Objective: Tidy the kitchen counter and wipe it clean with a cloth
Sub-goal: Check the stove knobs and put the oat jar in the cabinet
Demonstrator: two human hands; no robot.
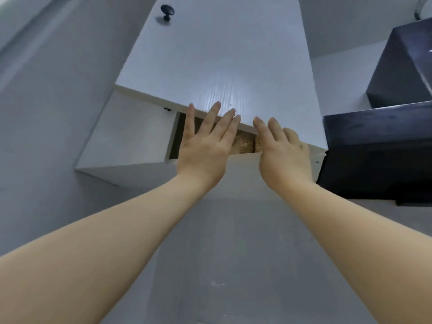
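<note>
Pressure should go evenly through both palms: left hand [203,148] and right hand [282,155] lie flat on the lower edge of the cabinet door [217,54], fingers [211,118] straight, gripping nothing. Close the gap [244,142] (something brown shows inside) without trapping them. Neither cloth nor desk is in view.

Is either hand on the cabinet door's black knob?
No: the left hand and the right hand lie straight-fingered at the lower edge of the cabinet door, well apart from the black knob.
</note>
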